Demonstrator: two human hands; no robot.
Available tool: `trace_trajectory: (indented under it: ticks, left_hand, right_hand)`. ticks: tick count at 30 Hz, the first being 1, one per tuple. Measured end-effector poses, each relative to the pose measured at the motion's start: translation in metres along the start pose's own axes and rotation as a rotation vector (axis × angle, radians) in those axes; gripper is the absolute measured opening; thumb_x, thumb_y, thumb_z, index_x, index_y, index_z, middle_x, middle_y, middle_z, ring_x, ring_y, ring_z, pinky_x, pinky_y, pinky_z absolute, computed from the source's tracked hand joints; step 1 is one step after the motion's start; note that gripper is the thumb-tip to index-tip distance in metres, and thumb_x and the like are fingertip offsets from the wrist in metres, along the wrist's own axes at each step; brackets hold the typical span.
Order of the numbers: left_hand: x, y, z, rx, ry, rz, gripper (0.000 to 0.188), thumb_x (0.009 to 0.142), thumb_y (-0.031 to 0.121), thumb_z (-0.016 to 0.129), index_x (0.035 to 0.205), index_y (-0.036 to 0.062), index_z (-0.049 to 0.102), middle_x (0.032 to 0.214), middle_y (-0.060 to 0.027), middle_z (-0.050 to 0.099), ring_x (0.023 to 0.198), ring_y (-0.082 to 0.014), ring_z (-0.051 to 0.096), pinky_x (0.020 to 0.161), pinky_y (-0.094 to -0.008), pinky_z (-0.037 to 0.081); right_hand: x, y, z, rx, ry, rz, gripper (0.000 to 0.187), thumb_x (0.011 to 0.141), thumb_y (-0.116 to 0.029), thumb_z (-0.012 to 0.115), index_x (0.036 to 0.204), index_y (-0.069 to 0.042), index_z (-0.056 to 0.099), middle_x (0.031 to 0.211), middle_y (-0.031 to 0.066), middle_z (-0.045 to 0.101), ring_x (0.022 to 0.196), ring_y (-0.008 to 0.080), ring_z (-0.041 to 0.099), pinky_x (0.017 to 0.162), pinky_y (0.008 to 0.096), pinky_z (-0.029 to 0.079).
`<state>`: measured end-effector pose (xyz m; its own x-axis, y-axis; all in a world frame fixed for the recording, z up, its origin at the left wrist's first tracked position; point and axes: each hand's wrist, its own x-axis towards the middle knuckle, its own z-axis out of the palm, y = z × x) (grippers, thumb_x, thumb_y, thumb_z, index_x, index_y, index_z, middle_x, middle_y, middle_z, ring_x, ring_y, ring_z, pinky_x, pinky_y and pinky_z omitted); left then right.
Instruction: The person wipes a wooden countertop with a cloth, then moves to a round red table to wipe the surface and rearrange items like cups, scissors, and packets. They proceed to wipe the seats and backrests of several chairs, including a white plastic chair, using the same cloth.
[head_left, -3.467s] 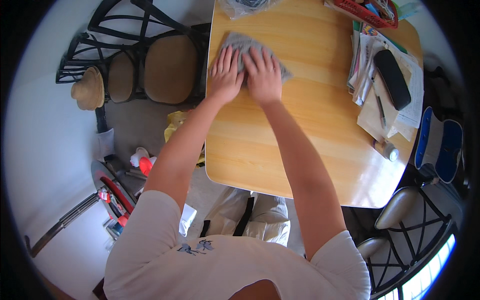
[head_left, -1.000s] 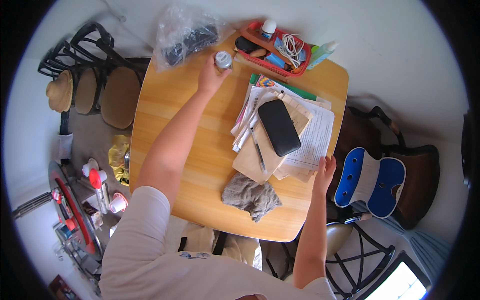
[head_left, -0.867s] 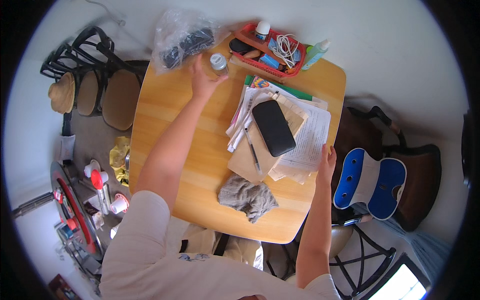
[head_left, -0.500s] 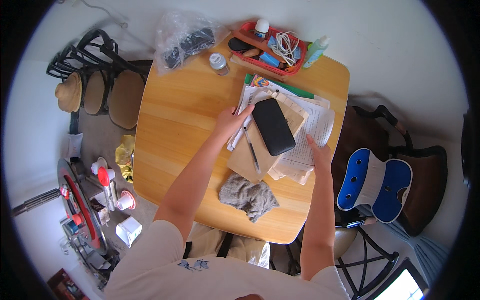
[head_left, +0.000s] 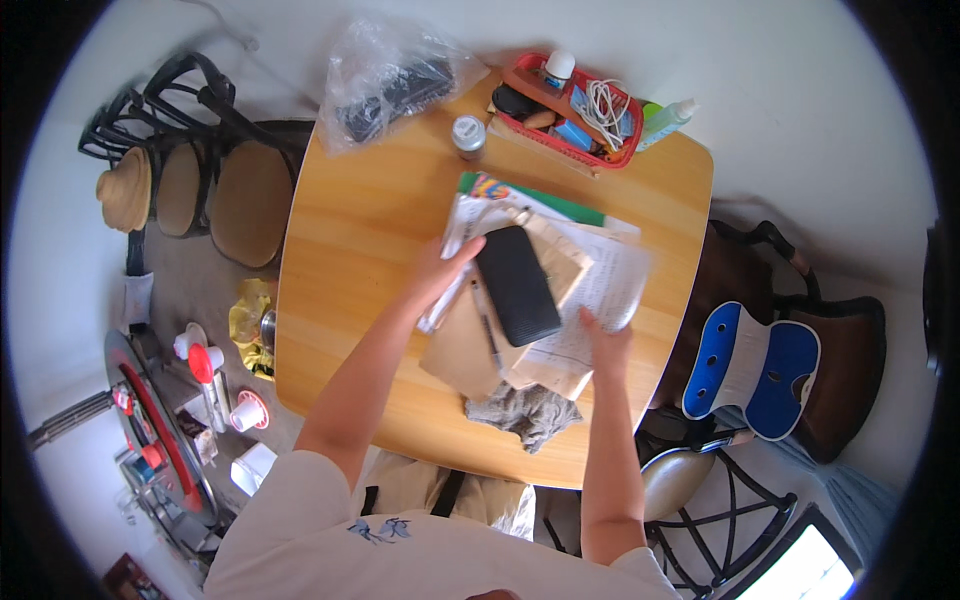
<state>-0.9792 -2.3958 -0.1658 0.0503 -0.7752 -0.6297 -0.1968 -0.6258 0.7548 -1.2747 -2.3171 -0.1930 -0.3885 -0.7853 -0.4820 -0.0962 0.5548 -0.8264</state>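
A stack of papers (head_left: 605, 285) is between my two hands, over the middle of a wooden table. My left hand (head_left: 442, 272) grips its left edge, thumb on top beside a black flat case (head_left: 518, 285) with rounded corners. My right hand (head_left: 606, 345) closes on the right edge, its thumb over a printed sheet. Brown envelopes (head_left: 455, 350), a pen (head_left: 487, 325) and a green folder (head_left: 560, 205) belong to the same pile. The near edge of the pile overlaps a crumpled grey cloth (head_left: 530, 415). My fingers beneath the papers are hidden.
On the far side of the table (head_left: 350, 270) stand a small jar (head_left: 468, 135), a clear plastic bag (head_left: 395, 85), a red basket (head_left: 570, 110) of small items and a green bottle (head_left: 668, 120). Chairs (head_left: 250, 200) stand left; a brown chair (head_left: 840, 370) bears a blue-and-white pad (head_left: 755, 370).
Both hands have carried the stack left and toward me, with the case and pen on top. Its near edge now covers part of the cloth. The view has shifted slightly.
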Motion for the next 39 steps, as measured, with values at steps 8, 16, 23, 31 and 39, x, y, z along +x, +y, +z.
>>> trace_trajectory:
  ticks: [8,16,23,31,39]
  left_hand:
    - [-0.003,-0.077,-0.154,0.084,0.312,0.000,0.078,0.089,0.058,0.063,0.138,-0.0014,0.051,0.135,-0.0172,0.057,0.127,-0.0293,0.052,0.107,-0.0401,0.039]
    - [0.046,-0.048,-0.209,0.155,0.268,-0.023,0.077,0.098,0.061,0.045,0.136,-0.0062,0.052,0.136,-0.0189,0.056,0.127,-0.0288,0.052,0.108,-0.0353,0.036]
    - [0.031,-0.075,-0.209,0.214,0.471,0.243,0.066,0.104,0.052,0.038,0.131,-0.0053,0.056,0.126,-0.0177,0.062,0.122,-0.0296,0.056,0.106,-0.0352,0.038]
    - [-0.001,-0.099,-0.132,0.489,0.972,0.380,0.060,0.096,0.039,0.063,0.131,-0.0058,0.046,0.129,-0.0234,0.051,0.120,-0.0366,0.047,0.101,-0.0470,0.038]
    - [-0.026,-0.175,-0.140,0.249,1.165,0.036,0.047,0.103,0.042,0.045,0.109,-0.0028,0.056,0.093,-0.0157,0.062,0.085,-0.0336,0.057,0.082,-0.0431,0.046]
  right_hand:
    - [-0.051,-0.042,0.138,-0.147,-0.180,0.054,0.064,0.077,-0.029,0.083,0.125,0.005,0.058,0.109,0.0175,0.071,0.099,0.0256,0.069,0.087,0.0358,0.054]
    - [-0.040,-0.042,0.155,0.080,-0.175,-0.355,0.057,0.092,-0.012,0.066,0.141,0.002,0.041,0.129,0.0170,0.056,0.121,0.0267,0.050,0.106,0.0388,0.037]
    - [-0.144,0.070,0.007,-0.604,0.128,-0.564,0.045,0.080,-0.010,0.072,0.121,-0.007,0.053,0.131,0.0220,0.045,0.122,0.0414,0.042,0.100,0.0524,0.036]
    - [-0.157,0.127,-0.026,-0.749,0.045,-0.499,0.065,0.075,-0.033,0.075,0.132,-0.012,0.052,0.139,0.0214,0.042,0.126,0.0412,0.038,0.106,0.0565,0.028]
    - [-0.153,0.135,-0.034,-0.820,0.005,-0.531,0.066,0.077,-0.040,0.074,0.133,-0.014,0.052,0.140,0.0168,0.043,0.128,0.0394,0.038,0.107,0.0570,0.026]
